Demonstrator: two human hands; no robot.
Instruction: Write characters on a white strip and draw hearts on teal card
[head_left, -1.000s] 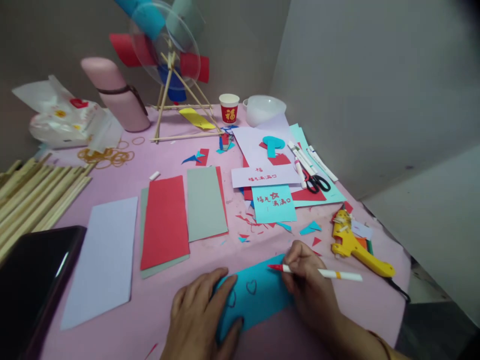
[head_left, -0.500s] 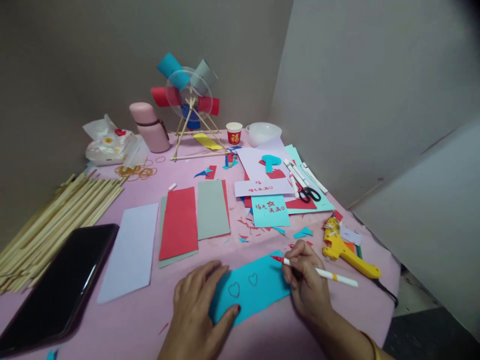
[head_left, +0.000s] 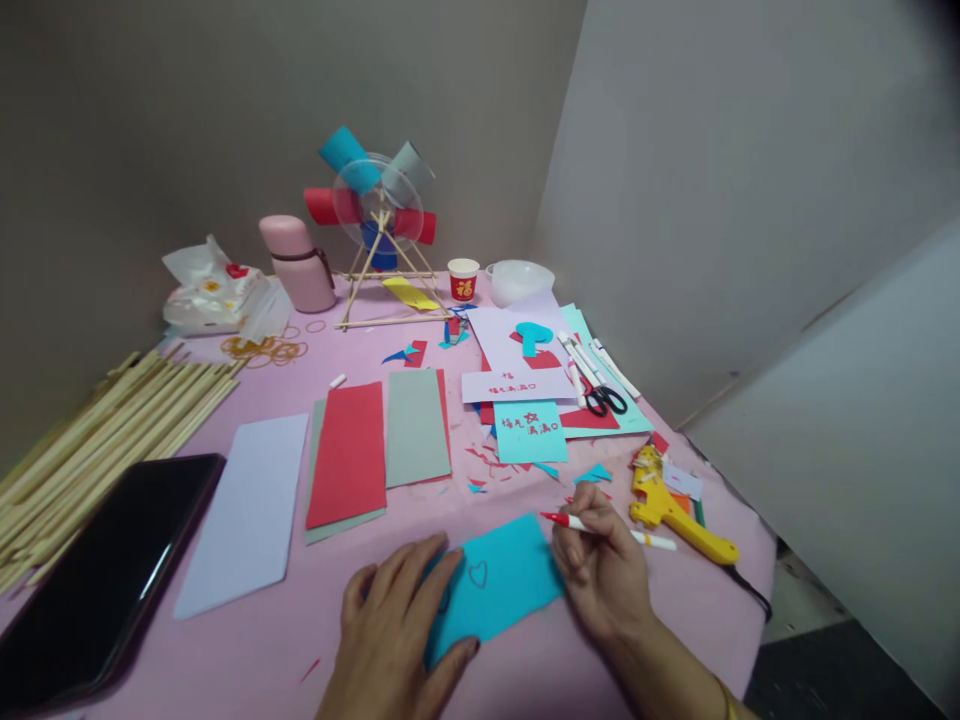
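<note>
A blue paper strip lies on the pink tablecloth between my hands. One drawn heart shows on it; another mark is partly covered by my fingers. My left hand rests on the strip's left end, fingers stretched out and thumb apart. Near its right end, my right hand grips a white marker, its red end pointing left, off the paper. Beyond the strip lie a light-blue card and a lilac strip, both with red writing.
A yellow glue gun with a cord is at right; scissors and several markers lie behind it. Red paper, a phone and wooden sticks are left. A stick-framed wheel stands at back near a flask.
My left hand now covers most of the left heart. My right hand has turned, with the marker lying flatter. The whole view has shifted slightly.
</note>
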